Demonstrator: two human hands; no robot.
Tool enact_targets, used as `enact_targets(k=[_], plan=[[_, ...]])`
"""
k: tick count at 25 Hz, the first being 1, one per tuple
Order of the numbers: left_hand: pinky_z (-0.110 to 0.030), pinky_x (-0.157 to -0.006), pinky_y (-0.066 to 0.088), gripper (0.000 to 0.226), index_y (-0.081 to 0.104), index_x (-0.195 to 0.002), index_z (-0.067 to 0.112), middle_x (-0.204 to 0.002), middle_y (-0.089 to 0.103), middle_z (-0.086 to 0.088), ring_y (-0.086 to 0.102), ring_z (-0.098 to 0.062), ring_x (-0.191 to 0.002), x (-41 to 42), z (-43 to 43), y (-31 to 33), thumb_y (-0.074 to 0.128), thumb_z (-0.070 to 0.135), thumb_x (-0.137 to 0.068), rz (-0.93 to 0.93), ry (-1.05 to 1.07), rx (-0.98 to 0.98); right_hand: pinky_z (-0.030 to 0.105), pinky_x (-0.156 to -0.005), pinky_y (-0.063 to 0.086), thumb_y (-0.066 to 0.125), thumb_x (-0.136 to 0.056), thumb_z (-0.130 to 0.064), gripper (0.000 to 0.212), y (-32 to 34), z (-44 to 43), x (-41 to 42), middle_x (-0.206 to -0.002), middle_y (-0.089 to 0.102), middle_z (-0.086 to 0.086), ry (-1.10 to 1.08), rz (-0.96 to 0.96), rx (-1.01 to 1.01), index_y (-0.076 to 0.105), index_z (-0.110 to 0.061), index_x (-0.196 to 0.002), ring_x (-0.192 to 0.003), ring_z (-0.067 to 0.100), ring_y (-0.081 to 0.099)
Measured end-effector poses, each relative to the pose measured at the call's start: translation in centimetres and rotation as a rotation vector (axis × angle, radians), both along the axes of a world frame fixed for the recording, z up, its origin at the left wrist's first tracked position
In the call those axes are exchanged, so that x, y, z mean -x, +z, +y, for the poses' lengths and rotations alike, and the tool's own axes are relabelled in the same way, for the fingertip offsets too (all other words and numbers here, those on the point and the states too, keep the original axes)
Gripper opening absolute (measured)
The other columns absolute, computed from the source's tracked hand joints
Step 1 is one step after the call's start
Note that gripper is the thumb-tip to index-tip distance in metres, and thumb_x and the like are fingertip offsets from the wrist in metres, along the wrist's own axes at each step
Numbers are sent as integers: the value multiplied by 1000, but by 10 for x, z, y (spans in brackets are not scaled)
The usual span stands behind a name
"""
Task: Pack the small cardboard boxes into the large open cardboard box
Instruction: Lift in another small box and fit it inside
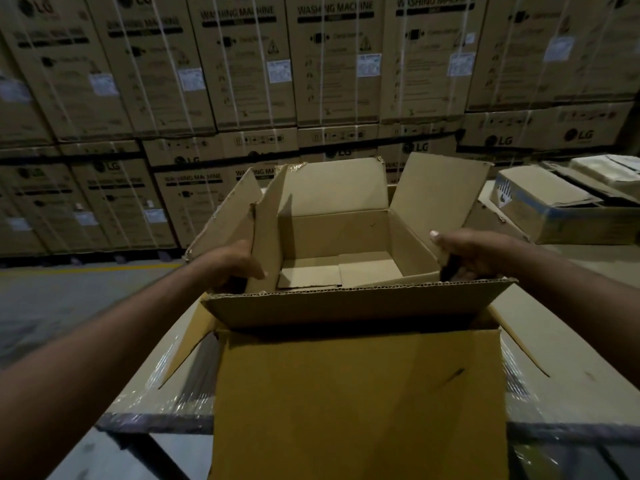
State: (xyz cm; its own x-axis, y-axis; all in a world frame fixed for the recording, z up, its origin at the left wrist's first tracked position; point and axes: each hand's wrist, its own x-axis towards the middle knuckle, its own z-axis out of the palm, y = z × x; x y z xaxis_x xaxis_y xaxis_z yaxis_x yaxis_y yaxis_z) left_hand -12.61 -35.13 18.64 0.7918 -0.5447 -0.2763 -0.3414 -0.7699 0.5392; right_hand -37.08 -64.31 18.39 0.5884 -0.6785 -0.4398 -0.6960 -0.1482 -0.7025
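Small box, open and empty, hangs over the big box, whose flaps spread across the film-wrapped bench. My left grip curls round its left wall, and my right grip round its right wall. Stacked washing-machine cartons fill the background. A blue carton lies to the right.

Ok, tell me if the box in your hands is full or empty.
Empty: inside the box only its bare bottom flaps show.
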Motion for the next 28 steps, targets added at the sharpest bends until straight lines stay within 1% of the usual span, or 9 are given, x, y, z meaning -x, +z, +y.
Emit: enact_targets(k=[4, 7, 13, 16, 19, 21, 23, 25, 28], plan=[[-33, -72, 57, 20, 61, -115, 9, -99, 65, -8, 64, -24, -92, -3, -7, -22, 62, 18, -97, -260, -112, -173, 40, -59, 63, 53, -105, -29, 40, -4, 4, 5, -95, 72, 28, -12, 19, 66, 52, 5, -128, -62, 31, 71], [-25, -54, 41, 17, 59, -91, 13, -77, 53, 0, 53, -13, -69, 6, -13, -13, 55, 24, -103, -395, -120, -89, 32, -44, 57, 51, -105, -15, 35, -7, 12, 13, -96, 66, 26, 5, -123, 208, 45, -1, -137, -51, 29, 71], [-27, -63, 52, 23, 58, -120, 13, -103, 64, -5, 64, -16, -88, 2, 7, 29, 56, 28, -103, -236, 178, 698, 33, -42, 57, 50, -105, -11, 33, 32, 23, 36, -89, 63, 13, -151, -360, 375, 48, -4, -137, -63, 31, 72], [-11, -53, 50, 16, 58, -113, 16, -90, 59, 6, 60, -6, -78, 11, 11, 57, 55, 29, -104, -306, 286, 936, 27, -40, 53, 55, -103, -17, 13, 53, 24, 43, -84, 66, 12, -264, -432, 548, 58, -8, -112, -61, 25, 69], [-27, -78, 61, 18, 65, -96, 19, -90, 65, 9, 69, -13, -89, 14, 11, 86, 63, 37, -100, -387, 305, 1207, 34, -55, 58, 58, -101, -25, 16, 63, 16, 39, -96, 69, 11, -347, -574, 594, 64, -11, -106, -70, 23, 70], [-33, -80, 59, 25, 55, -80, 26, -85, 61, 11, 63, -3, -77, 10, 5, 100, 65, 42, -97, -349, 355, 1343, 45, -69, 62, 59, -100, -32, 17, 67, 8, 27, -96, 68, 7, -415, -670, 625, 62, -16, -96, -79, 23, 69], [-37, -84, 56, 23, 53, -89, 27, -100, 63, 5, 59, -2, -80, 10, -4, 104, 69, 43, -95, -248, 354, 1374, 53, -79, 61, 60, -98, -35, 21, 69, 0, 7, -99, 70, 9, -496, -731, 627, 64, -15, -95, -88, 29, 70], [-38, -92, 52, 41, 51, -128, 18, -129, 55, -3, 58, -12, -107, 10, -19, 89, 68, 38, -96, 36, 336, 1233, 53, -89, 58, 59, -98, -36, 32, 67, -6, -13, -114, 69, 13, -582, -722, 560, 64, -8, -111, -102, 34, 67], [-23, -70, 47, 36, 51, -137, 12, -119, 57, -2, 57, -22, -111, -6, -35, 48, 55, 27, -104, 13, 404, 1088, 50, -96, 54, 53, -102, -40, 44, 54, -13, -33, -119, 65, 16, -654, -581, 417, 59, -2, -123, -112, 38, 64]])
